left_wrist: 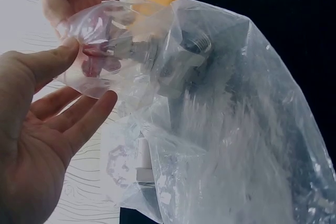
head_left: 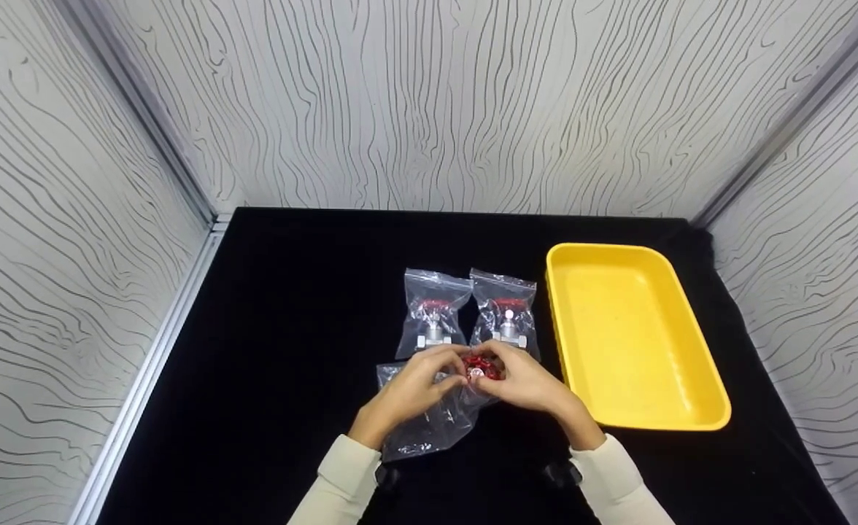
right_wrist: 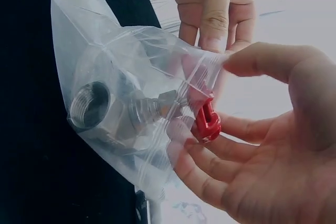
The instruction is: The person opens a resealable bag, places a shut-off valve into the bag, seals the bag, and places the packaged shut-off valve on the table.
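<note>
A metal valve [right_wrist: 113, 114] with a red handwheel [head_left: 481, 367] is in a clear plastic bag [left_wrist: 236, 108], between my two hands. My left hand [head_left: 422, 383] pinches the bag by the handwheel, its thumb on the film in the left wrist view. From the other side my right hand [head_left: 522, 378] holds the bag's edge and the handwheel, fingers curled behind it. Part of the red wheel sticks out at the bag's mouth in the right wrist view. The threaded pipe end lies deeper inside the bag.
Two more bagged valves with red handwheels, a left one [head_left: 433, 321] and a right one [head_left: 508, 321], lie just beyond my hands. A yellow tray [head_left: 619, 335] stands to the right on the black cloth [head_left: 290, 328]. Patterned panels [head_left: 429, 109] enclose the table.
</note>
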Demonstrator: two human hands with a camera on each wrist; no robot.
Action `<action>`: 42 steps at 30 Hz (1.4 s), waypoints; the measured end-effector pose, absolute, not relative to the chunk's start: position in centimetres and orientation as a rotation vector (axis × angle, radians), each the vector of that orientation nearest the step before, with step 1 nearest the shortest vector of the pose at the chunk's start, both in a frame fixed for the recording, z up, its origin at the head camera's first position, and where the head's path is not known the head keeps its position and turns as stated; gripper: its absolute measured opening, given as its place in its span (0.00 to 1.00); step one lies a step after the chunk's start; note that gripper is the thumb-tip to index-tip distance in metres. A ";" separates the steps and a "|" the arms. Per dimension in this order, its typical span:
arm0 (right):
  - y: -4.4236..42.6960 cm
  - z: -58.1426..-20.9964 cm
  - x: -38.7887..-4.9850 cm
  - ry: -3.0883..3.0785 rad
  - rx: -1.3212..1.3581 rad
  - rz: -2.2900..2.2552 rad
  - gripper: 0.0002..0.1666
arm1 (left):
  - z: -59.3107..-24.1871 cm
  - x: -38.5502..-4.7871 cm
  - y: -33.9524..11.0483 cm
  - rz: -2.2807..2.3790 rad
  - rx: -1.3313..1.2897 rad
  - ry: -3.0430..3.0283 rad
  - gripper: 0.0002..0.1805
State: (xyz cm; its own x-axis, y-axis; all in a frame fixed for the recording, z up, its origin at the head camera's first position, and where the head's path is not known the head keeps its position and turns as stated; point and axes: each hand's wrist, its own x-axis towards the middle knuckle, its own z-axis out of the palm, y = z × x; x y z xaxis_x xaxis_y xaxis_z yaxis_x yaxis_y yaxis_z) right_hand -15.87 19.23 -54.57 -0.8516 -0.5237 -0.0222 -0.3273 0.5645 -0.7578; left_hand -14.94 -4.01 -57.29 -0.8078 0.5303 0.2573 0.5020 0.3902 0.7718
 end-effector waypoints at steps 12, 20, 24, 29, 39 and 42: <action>17.7 -56.1 -13.9 2.806 -0.580 -1.071 0.42 | -57.1 -15.0 -4.0 1.351 0.972 2.638 0.04; 17.8 -56.5 -13.6 2.849 -0.554 -1.111 0.37 | -57.0 -15.7 -3.6 1.376 0.910 2.602 0.16; 18.1 -56.7 -13.6 2.823 -0.598 -1.143 0.38 | -56.9 -16.2 -3.5 1.343 0.873 2.611 0.16; 18.4 -57.1 -13.9 2.744 -0.703 -1.214 0.38 | -57.1 -17.0 -3.4 1.244 0.932 2.644 0.21; 18.0 -57.9 -14.2 2.591 -0.870 -1.271 0.38 | -58.0 -17.7 -3.9 1.125 1.011 2.645 0.20; 18.1 -58.0 -14.3 2.530 -0.814 -1.325 0.39 | -58.3 -17.7 -4.2 1.151 0.995 2.611 0.18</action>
